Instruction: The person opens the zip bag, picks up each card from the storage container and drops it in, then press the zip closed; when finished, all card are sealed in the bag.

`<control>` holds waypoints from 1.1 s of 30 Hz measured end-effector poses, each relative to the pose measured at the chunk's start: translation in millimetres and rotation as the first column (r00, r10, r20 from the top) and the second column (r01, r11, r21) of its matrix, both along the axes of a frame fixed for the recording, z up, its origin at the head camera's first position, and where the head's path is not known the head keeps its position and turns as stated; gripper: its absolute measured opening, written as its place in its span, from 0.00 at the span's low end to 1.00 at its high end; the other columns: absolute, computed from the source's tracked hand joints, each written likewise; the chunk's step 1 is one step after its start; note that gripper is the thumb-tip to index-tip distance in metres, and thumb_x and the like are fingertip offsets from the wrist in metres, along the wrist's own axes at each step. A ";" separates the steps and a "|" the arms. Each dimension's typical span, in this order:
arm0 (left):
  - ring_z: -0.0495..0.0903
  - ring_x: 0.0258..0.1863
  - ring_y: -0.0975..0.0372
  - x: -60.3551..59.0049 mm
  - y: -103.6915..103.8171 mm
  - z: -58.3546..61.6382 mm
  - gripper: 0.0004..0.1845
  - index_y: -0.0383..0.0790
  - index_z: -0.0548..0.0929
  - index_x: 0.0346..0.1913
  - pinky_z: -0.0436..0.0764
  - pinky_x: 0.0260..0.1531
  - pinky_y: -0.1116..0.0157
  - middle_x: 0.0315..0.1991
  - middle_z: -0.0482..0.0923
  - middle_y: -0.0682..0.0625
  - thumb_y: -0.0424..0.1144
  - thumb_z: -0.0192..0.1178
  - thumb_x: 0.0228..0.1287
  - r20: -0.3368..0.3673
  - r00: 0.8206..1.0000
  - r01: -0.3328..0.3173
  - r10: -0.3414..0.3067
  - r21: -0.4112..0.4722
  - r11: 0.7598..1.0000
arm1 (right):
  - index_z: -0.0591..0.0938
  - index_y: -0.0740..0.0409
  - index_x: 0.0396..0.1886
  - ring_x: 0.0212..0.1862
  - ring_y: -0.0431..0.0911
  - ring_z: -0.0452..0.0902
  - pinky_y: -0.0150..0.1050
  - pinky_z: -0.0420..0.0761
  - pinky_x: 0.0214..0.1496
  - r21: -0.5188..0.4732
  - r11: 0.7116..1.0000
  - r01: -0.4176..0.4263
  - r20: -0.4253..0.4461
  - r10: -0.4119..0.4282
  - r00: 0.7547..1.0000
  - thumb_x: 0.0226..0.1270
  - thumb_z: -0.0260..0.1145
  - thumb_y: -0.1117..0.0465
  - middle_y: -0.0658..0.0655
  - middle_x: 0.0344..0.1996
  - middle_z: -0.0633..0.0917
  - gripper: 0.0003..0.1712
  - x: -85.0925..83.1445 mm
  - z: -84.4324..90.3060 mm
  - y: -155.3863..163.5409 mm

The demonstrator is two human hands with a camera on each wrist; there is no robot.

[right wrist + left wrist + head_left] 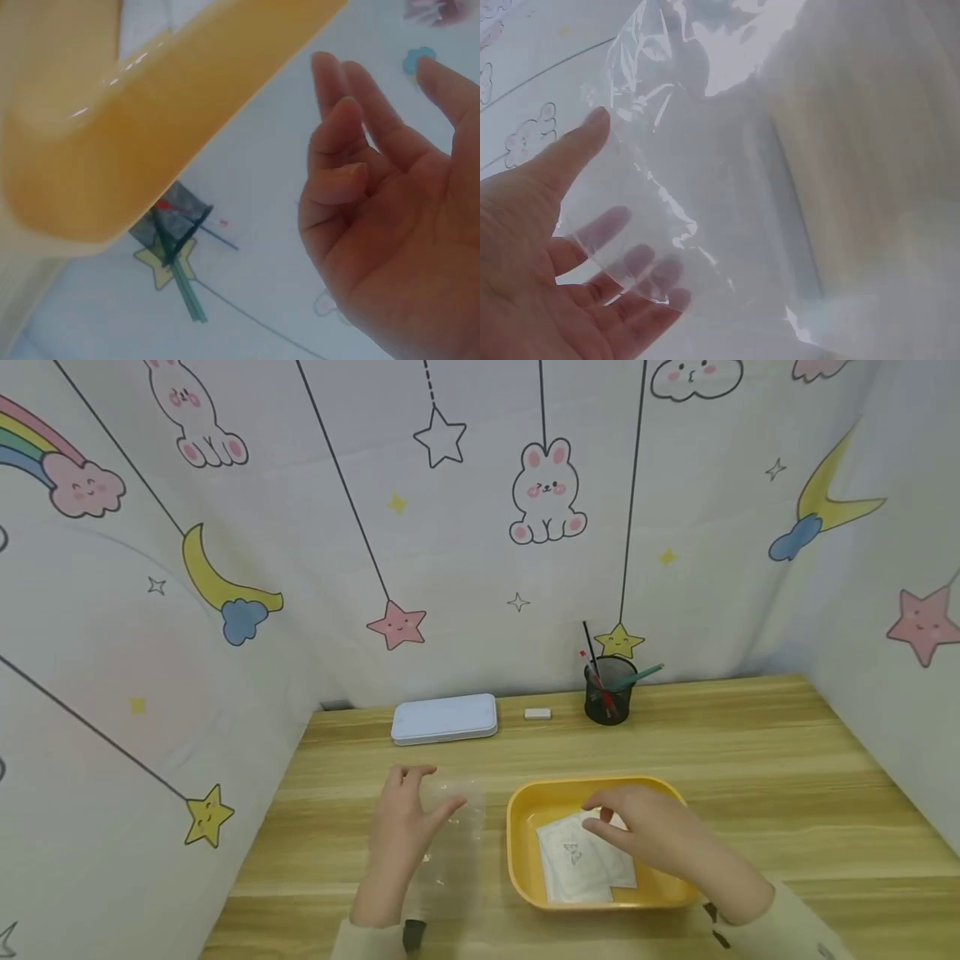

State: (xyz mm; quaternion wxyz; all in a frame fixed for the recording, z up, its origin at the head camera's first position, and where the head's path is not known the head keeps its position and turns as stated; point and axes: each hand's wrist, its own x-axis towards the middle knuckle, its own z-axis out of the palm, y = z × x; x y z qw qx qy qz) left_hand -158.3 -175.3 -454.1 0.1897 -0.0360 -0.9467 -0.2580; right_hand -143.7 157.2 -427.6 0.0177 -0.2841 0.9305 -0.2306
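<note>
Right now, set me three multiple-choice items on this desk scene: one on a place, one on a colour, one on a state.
1. Where do the white packets lie?
A. in the tray
B. in the pen cup
C. on the tin case

2. What colour is the tray?
A. blue
B. yellow
C. green

3. What is the left hand doing?
A. resting flat and bare on the desk
B. holding a clear plastic bag
C. gripping a pencil

Answers:
1. A, the packets rest inside the tray, under the right hand.
2. B, its rim and walls are yellow.
3. B, the clear plastic bag lies over its fingers, thumb on the near side.
</note>
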 end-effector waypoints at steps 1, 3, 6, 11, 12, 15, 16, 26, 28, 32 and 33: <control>0.76 0.41 0.53 1.7 3.0 4.4 0.34 0.40 0.81 0.52 0.80 0.34 0.57 0.44 0.72 0.47 0.57 0.75 0.44 -0.036 0.999 0.032 -0.032 0.004 0.999 | 0.83 0.51 0.45 0.28 0.33 0.70 0.34 0.75 0.31 -0.026 1.000 -0.005 0.006 0.005 1.000 0.70 0.57 0.41 0.36 0.30 0.78 0.21 0.2 1.1 -1.9; 0.76 0.43 0.54 5.7 8.9 12.2 0.35 0.41 0.80 0.53 0.80 0.35 0.58 0.45 0.72 0.48 0.56 0.75 0.43 -0.102 0.991 0.090 -0.088 0.011 0.996 | 0.83 0.49 0.45 0.25 0.32 0.69 0.32 0.74 0.30 -0.067 0.998 -0.012 0.006 0.013 1.000 0.71 0.55 0.41 0.34 0.30 0.78 0.21 0.8 3.0 -5.7; 0.76 0.44 0.54 10.8 17.6 22.8 0.34 0.42 0.80 0.53 0.81 0.36 0.59 0.47 0.73 0.48 0.55 0.76 0.42 -0.185 0.970 0.163 -0.158 0.010 0.987 | 0.83 0.47 0.45 0.25 0.32 0.68 0.30 0.74 0.29 -0.115 0.993 -0.017 -0.031 0.014 0.999 0.71 0.55 0.41 0.33 0.31 0.78 0.19 1.5 6.8 -10.1; 0.76 0.49 0.56 16.2 27.9 34.4 0.36 0.41 0.79 0.56 0.78 0.47 0.59 0.51 0.74 0.50 0.53 0.77 0.42 -0.255 0.928 0.290 -0.273 0.031 0.957 | 0.82 0.43 0.48 0.26 0.34 0.68 0.30 0.73 0.28 -0.189 0.982 -0.010 -0.037 0.003 0.999 0.70 0.56 0.41 0.33 0.33 0.78 0.18 4.3 15.2 -16.8; 0.76 0.50 0.56 16.8 29.8 35.9 0.37 0.40 0.78 0.56 0.77 0.49 0.59 0.52 0.74 0.51 0.53 0.76 0.43 -0.262 0.919 0.314 -0.294 0.035 0.949 | 0.82 0.43 0.49 0.26 0.34 0.69 0.30 0.73 0.28 -0.206 0.979 -0.010 -0.029 0.004 1.000 0.70 0.56 0.41 0.33 0.33 0.78 0.18 4.8 16.9 -18.2; 0.75 0.53 0.57 18.8 35.6 39.8 0.39 0.39 0.76 0.59 0.74 0.54 0.60 0.55 0.74 0.51 0.53 0.76 0.43 -0.278 0.897 0.370 -0.343 0.046 0.928 | 0.78 0.41 0.57 0.26 0.35 0.69 0.31 0.73 0.26 -0.249 0.968 -0.013 -0.003 0.013 1.000 0.70 0.55 0.40 0.34 0.34 0.78 0.21 6.4 20.6 -22.2; 0.75 0.54 0.56 19.3 37.6 40.6 0.40 0.39 0.75 0.60 0.74 0.55 0.60 0.55 0.74 0.50 0.53 0.76 0.43 -0.284 0.890 0.384 -0.356 0.048 0.922 | 0.76 0.40 0.59 0.26 0.35 0.69 0.31 0.73 0.25 -0.269 0.963 -0.020 0.003 0.022 1.000 0.70 0.56 0.40 0.35 0.34 0.78 0.22 7.0 21.6 -23.5; 0.72 0.60 0.54 23.1 48.9 44.6 0.58 0.40 0.56 0.73 0.69 0.60 0.57 0.61 0.72 0.46 0.44 0.80 0.39 -0.326 0.830 0.505 -0.451 0.097 0.858 | 0.77 0.43 0.58 0.31 0.35 0.71 0.30 0.75 0.28 -0.437 0.849 -0.297 -0.148 0.257 0.955 0.68 0.65 0.54 0.38 0.37 0.79 0.20 5.3 21.6 -31.7; 0.71 0.60 0.53 23.0 49.6 44.3 0.59 0.39 0.55 0.74 0.68 0.61 0.57 0.61 0.71 0.46 0.43 0.80 0.38 -0.329 0.822 0.521 -0.465 0.106 0.847 | 0.79 0.44 0.54 0.32 0.35 0.71 0.29 0.74 0.28 -0.439 0.841 -0.317 -0.168 0.270 0.948 0.67 0.65 0.55 0.38 0.38 0.80 0.16 4.7 21.1 -32.5; 0.69 0.58 0.52 22.9 50.1 43.1 0.59 0.38 0.56 0.73 0.68 0.61 0.60 0.57 0.68 0.43 0.44 0.80 0.38 -0.334 0.827 0.514 -0.451 0.125 0.849 | 0.81 0.42 0.47 0.33 0.35 0.71 0.28 0.73 0.26 -0.446 0.835 -0.322 -0.193 0.262 0.946 0.65 0.67 0.55 0.37 0.39 0.81 0.11 4.3 21.3 -35.0; 0.69 0.57 0.52 23.1 50.2 43.1 0.59 0.38 0.56 0.73 0.67 0.61 0.61 0.56 0.67 0.43 0.44 0.80 0.37 -0.333 0.832 0.508 -0.443 0.136 0.851 | 0.82 0.42 0.46 0.32 0.35 0.72 0.27 0.72 0.25 -0.450 0.831 -0.327 -0.207 0.259 0.943 0.64 0.68 0.56 0.37 0.38 0.81 0.11 4.3 21.5 -35.8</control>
